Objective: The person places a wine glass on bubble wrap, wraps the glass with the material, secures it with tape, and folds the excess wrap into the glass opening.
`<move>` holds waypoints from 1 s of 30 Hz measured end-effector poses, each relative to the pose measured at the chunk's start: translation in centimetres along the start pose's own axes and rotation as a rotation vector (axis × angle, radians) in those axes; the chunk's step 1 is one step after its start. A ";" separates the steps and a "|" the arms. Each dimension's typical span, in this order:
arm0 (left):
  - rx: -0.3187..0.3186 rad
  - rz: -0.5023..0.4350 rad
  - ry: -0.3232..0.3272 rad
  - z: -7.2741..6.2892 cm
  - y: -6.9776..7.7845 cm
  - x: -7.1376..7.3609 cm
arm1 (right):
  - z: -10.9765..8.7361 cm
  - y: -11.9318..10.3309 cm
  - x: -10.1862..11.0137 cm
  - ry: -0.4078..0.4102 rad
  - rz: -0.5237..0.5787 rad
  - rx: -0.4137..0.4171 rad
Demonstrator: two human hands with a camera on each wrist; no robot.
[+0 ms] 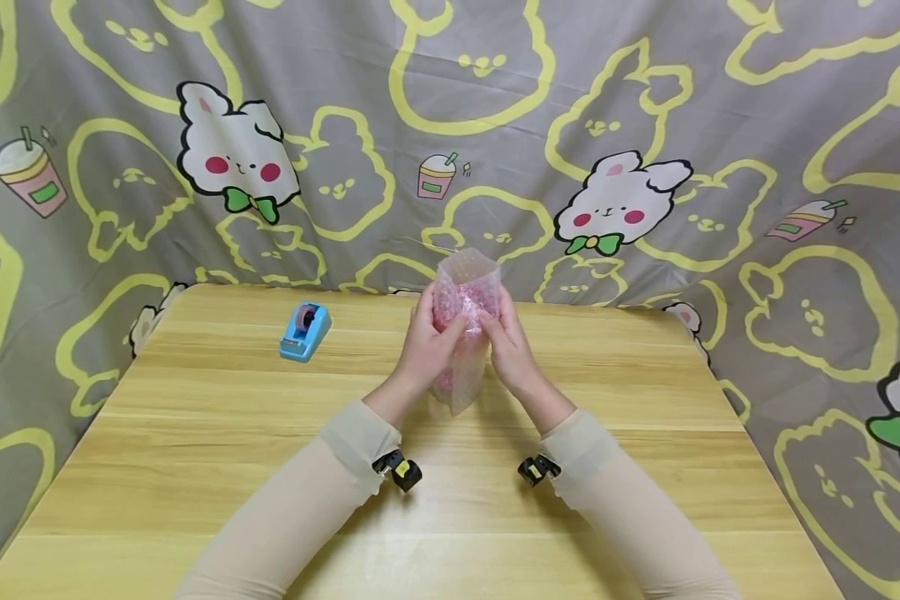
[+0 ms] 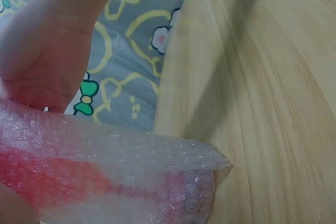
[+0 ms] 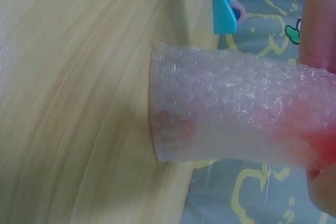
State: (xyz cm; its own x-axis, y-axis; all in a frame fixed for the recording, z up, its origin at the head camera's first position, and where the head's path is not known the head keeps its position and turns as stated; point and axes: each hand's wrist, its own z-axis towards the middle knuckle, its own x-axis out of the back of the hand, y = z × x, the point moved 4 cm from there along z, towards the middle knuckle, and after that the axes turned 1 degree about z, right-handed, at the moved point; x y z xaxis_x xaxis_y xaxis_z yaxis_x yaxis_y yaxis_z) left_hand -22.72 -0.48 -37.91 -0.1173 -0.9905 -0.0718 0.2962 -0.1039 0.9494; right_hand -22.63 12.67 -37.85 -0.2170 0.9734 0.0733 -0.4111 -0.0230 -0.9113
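Observation:
A roll of bubble wrap (image 1: pixel 461 367) stands in front of me above the wooden table, wrapped around something red or pink. My left hand (image 1: pixel 429 340) grips its left side and my right hand (image 1: pixel 512 348) its right side, both thumbs pressing on the near face. The upper end of the wrap is loose and flared. In the left wrist view the bubble wrap (image 2: pixel 131 153) has an overlapping edge that sticks out to a point. Red shows through the bubble wrap (image 3: pixel 231 108) in the right wrist view. What exactly lies inside is blurred by the bubbles.
A blue tape dispenser (image 1: pixel 306 331) with a pinkish tape roll sits on the table (image 1: pixel 217 417), left of my hands. Behind the table and along its sides hangs a grey curtain (image 1: pixel 367 75) with cartoon prints. Small black cameras are strapped to both wrists.

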 end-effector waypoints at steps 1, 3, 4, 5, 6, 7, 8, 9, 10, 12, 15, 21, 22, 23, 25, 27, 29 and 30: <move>-0.005 -0.003 0.003 0.0 -0.1 0.0 | 0.0 0.0 0.0 -0.003 -0.001 0.005; -0.010 -0.011 0.002 0.1 -0.2 0.0 | 0.0 0.0 -0.1 -0.010 -0.002 0.012; -0.010 -0.015 0.003 0.1 -0.2 0.0 | 0.0 0.0 -0.1 -0.015 -0.003 0.017; -0.010 -0.014 0.003 0.1 -0.2 0.1 | 0.0 0.1 -0.1 -0.021 -0.005 0.022; -0.011 -0.010 0.003 0.1 -0.2 0.1 | 0.0 0.0 -0.1 -0.028 -0.008 0.027; -0.013 -0.007 0.000 0.1 -0.2 0.1 | 0.0 0.0 -0.1 -0.035 -0.013 0.031; -0.017 -0.003 -0.003 0.1 -0.1 0.1 | 0.0 0.0 -0.1 -0.041 -0.017 0.035; -0.021 -0.001 -0.011 0.1 -0.1 0.1 | 0.0 0.0 -0.1 -0.048 -0.022 0.038; -0.025 0.000 -0.020 0.1 -0.1 0.1 | 0.0 0.0 -0.1 -0.052 -0.029 0.041; -0.028 0.011 -0.034 0.0 -0.1 0.1 | -0.1 0.1 0.0 -0.058 -0.045 0.041; -0.025 0.024 -0.033 0.0 -0.2 0.2 | -0.3 0.1 0.0 -0.070 -0.063 0.036; -0.034 0.037 -0.017 0.2 0.1 0.7 | 0.1 0.1 -0.3 -0.091 -0.106 0.055; -0.035 0.038 -0.017 0.2 0.1 0.8 | 0.1 0.1 -0.2 -0.095 -0.116 0.059; -0.037 0.038 -0.016 0.2 0.1 0.8 | 0.1 0.1 -0.1 -0.099 -0.134 0.059; -0.030 0.034 -0.011 0.1 0.0 0.7 | 0.0 0.2 0.2 -0.113 -0.164 0.057; -0.022 0.030 -0.004 0.0 -0.1 0.7 | -0.2 0.2 0.6 -0.141 -0.192 0.038; -0.016 0.016 -0.006 -0.1 -0.2 0.4 | -0.3 0.2 1.0 -0.168 -0.225 0.016; -0.008 0.012 -0.009 -0.2 -0.3 0.3 | -0.5 0.2 1.3 -0.181 -0.242 0.004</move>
State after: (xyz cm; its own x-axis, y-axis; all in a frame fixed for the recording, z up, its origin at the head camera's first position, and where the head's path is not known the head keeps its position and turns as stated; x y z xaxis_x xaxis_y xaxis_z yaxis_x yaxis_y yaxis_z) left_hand -22.61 -0.77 -38.28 -0.1222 -0.9909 -0.0573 0.3057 -0.0925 0.9476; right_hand -22.56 14.01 -38.09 -0.2667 0.8942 0.3595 -0.4733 0.2034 -0.8571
